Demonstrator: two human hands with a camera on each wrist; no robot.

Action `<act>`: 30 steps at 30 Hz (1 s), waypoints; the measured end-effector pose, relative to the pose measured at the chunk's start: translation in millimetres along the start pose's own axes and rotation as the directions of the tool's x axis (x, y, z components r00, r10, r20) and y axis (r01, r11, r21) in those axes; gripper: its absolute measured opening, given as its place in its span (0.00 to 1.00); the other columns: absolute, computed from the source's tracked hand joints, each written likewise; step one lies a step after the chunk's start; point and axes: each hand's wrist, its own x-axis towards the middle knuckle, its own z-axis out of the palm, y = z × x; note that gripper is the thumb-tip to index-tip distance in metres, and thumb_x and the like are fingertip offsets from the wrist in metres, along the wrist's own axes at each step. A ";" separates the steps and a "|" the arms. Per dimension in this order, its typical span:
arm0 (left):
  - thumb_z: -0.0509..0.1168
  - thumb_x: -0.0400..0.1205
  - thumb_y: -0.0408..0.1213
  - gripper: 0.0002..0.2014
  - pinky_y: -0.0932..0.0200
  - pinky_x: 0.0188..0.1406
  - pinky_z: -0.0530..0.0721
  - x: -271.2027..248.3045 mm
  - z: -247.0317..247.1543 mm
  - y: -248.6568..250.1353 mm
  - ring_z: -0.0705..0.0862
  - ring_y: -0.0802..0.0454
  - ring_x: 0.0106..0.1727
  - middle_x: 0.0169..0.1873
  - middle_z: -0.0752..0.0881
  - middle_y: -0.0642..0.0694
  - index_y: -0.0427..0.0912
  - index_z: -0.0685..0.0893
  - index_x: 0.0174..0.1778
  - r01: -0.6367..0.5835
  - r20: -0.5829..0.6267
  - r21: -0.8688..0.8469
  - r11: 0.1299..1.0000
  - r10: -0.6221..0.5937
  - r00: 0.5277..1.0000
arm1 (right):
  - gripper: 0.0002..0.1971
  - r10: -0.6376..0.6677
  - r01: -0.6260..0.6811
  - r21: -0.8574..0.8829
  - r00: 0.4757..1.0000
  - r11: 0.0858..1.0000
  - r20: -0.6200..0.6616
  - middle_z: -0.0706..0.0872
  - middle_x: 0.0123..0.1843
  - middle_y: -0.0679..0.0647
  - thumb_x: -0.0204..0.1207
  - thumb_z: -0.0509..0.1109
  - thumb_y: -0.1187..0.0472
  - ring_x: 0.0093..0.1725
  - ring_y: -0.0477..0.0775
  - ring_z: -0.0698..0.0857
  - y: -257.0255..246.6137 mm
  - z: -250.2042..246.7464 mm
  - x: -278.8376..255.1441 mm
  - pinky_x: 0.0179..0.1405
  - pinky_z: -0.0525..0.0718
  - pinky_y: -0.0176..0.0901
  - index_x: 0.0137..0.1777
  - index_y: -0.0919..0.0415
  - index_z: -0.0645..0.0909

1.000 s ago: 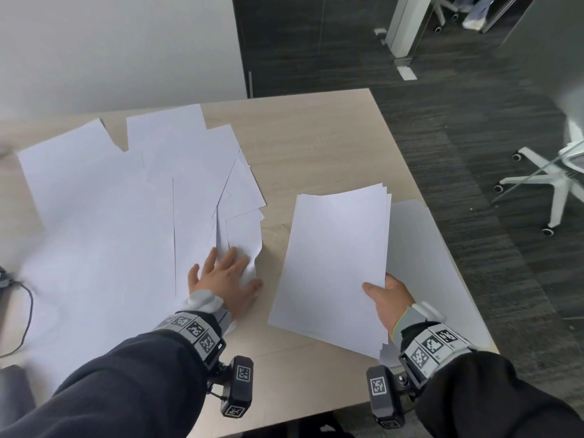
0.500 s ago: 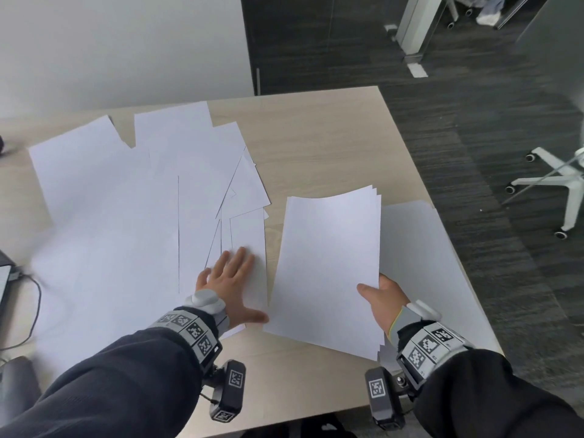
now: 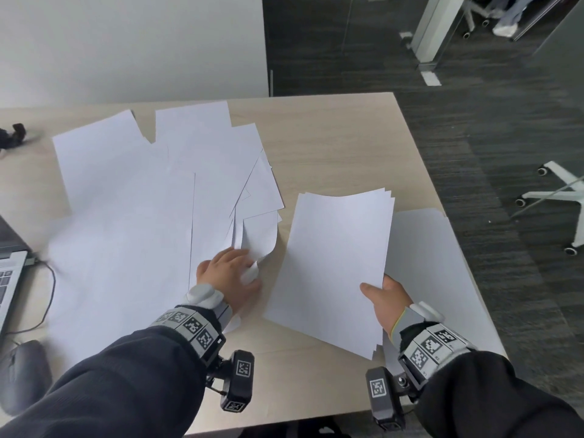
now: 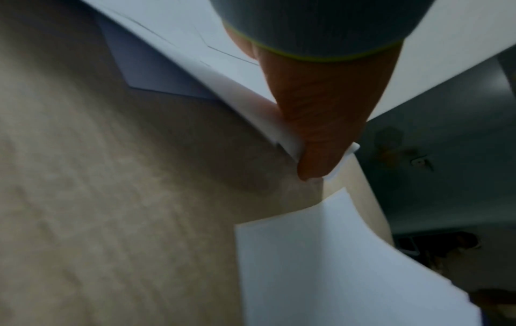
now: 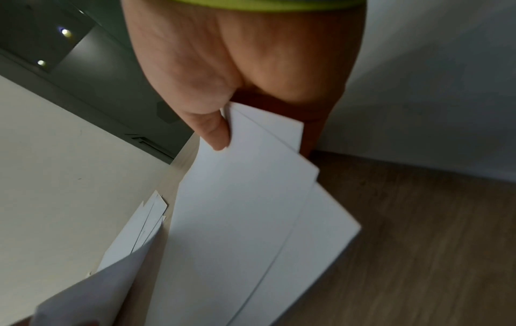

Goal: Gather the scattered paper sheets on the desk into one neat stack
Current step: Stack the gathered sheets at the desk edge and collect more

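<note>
Several white paper sheets (image 3: 132,216) lie fanned over the left half of the light wooden desk (image 3: 331,137). My left hand (image 3: 234,273) curls over the near corner of a small bunch of them, and that corner (image 3: 252,271) bends up between thumb and fingers. The left wrist view shows the thumb (image 4: 318,136) pinching those sheet edges (image 4: 285,134). My right hand (image 3: 384,297) holds a gathered stack (image 3: 335,263) by its near right corner, thumb on top, lifted slightly off the desk. In the right wrist view the thumb (image 5: 215,130) presses the stack (image 5: 245,220). One more sheet (image 3: 442,263) lies under it, at the desk's right edge.
A laptop (image 3: 9,270) with a cable and a dark mouse (image 3: 22,374) sit at the left edge. A small dark object (image 3: 12,134) lies far left. Bare desk shows at the back right. A white office chair base (image 3: 565,197) stands on the dark carpet.
My left hand went from lying flat on the sheets to curling and lifting their near corner. The stack in my right hand stayed about where it was.
</note>
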 end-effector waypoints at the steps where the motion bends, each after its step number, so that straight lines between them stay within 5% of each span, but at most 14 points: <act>1: 0.66 0.79 0.58 0.15 0.47 0.79 0.58 1.0 -3.4 2.0 0.64 0.59 0.84 0.79 0.73 0.64 0.61 0.83 0.60 0.009 -0.028 -0.017 1.000 -0.010 1.000 | 0.07 -0.003 0.003 0.002 1.000 1.000 0.002 0.92 0.47 0.49 0.80 0.66 0.63 0.51 0.60 0.90 -1.3 1.0 -0.5 0.59 0.86 0.55 0.51 0.51 0.85; 4: 0.67 0.80 0.55 0.09 0.47 0.78 0.62 0.9 -13.1 16.6 0.71 0.58 0.80 0.74 0.79 0.65 0.58 0.85 0.52 -0.009 -0.097 -0.099 0.995 -0.001 0.995 | 0.09 -0.019 0.019 0.019 1.000 1.000 0.011 0.91 0.45 0.47 0.81 0.66 0.65 0.50 0.59 0.89 -7.9 4.9 -3.6 0.56 0.86 0.51 0.47 0.49 0.84; 9: 0.69 0.81 0.53 0.25 0.49 0.80 0.71 -20.5 -17.0 64.2 0.76 0.55 0.76 0.74 0.80 0.56 0.52 0.81 0.75 -0.087 -0.064 -0.361 0.929 0.068 0.996 | 0.08 -0.004 0.002 0.069 1.000 0.998 0.028 0.92 0.48 0.54 0.80 0.66 0.63 0.53 0.63 0.89 -14.7 14.3 -10.0 0.56 0.86 0.53 0.52 0.53 0.86; 12: 0.70 0.77 0.63 0.32 0.45 0.86 0.59 -30.6 3.1 88.5 0.62 0.57 0.86 0.81 0.72 0.60 0.58 0.76 0.77 -0.174 0.117 -0.328 0.928 0.223 0.968 | 0.13 0.011 -0.011 0.107 1.000 0.994 -0.002 0.90 0.57 0.62 0.81 0.65 0.52 0.57 0.67 0.87 -15.6 16.2 -14.5 0.63 0.83 0.52 0.55 0.60 0.85; 14: 0.64 0.74 0.74 0.39 0.35 0.87 0.46 -34.7 22.8 96.7 0.47 0.58 0.89 0.86 0.58 0.64 0.65 0.68 0.81 -0.278 0.304 -0.202 0.939 0.330 0.894 | 0.20 0.032 -0.028 0.092 0.999 0.995 -0.041 0.84 0.66 0.55 0.86 0.60 0.47 0.69 0.61 0.80 -16.2 12.9 -16.9 0.66 0.71 0.41 0.68 0.58 0.80; 16: 0.58 0.73 0.79 0.44 0.34 0.86 0.41 -38.3 38.8 99.0 0.41 0.58 0.89 0.88 0.50 0.64 0.67 0.58 0.85 -0.371 0.398 -0.136 0.919 0.394 0.829 | 0.27 0.054 -0.053 0.075 0.999 0.996 -0.010 0.80 0.73 0.53 0.86 0.55 0.42 0.76 0.59 0.75 -13.2 11.3 -15.0 0.69 0.67 0.43 0.76 0.58 0.75; 19: 0.57 0.77 0.74 0.44 0.39 0.88 0.45 -42.3 51.3 99.5 0.44 0.60 0.88 0.88 0.52 0.63 0.63 0.52 0.87 -0.446 0.388 -0.172 0.879 0.476 0.789 | 0.22 0.035 -0.036 0.053 0.999 0.998 0.028 0.88 0.59 0.47 0.82 0.65 0.41 0.64 0.56 0.85 -3.6 11.4 -14.5 0.64 0.78 0.46 0.65 0.55 0.82; 23: 0.61 0.80 0.60 0.36 0.47 0.88 0.52 -41.2 47.4 103.5 0.52 0.61 0.88 0.86 0.63 0.60 0.59 0.62 0.86 -0.465 0.284 -0.270 0.843 0.532 0.798 | 0.06 -0.008 0.004 0.057 0.998 0.998 0.064 0.94 0.48 0.47 0.77 0.74 0.57 0.50 0.51 0.91 11.9 8.1 -12.2 0.61 0.87 0.55 0.53 0.50 0.88; 27: 0.70 0.81 0.55 0.34 0.42 0.86 0.62 -21.8 40.6 83.1 0.59 0.56 0.87 0.86 0.63 0.59 0.57 0.68 0.83 -0.233 0.052 -0.342 0.911 0.266 0.963 | 0.09 -0.045 0.043 0.029 0.997 0.999 0.063 0.93 0.47 0.45 0.78 0.70 0.63 0.51 0.55 0.91 11.2 -11.1 -12.9 0.62 0.86 0.60 0.48 0.48 0.88; 30: 0.76 0.77 0.52 0.43 0.43 0.84 0.65 -3.5 27.5 66.3 0.64 0.50 0.85 0.86 0.63 0.53 0.52 0.63 0.86 0.056 -0.002 -0.544 0.838 -0.068 0.998 | 0.10 -0.090 0.082 0.132 0.994 0.988 0.059 0.94 0.50 0.46 0.81 0.69 0.65 0.54 0.54 0.91 4.3 -25.4 -21.0 0.65 0.85 0.60 0.51 0.49 0.88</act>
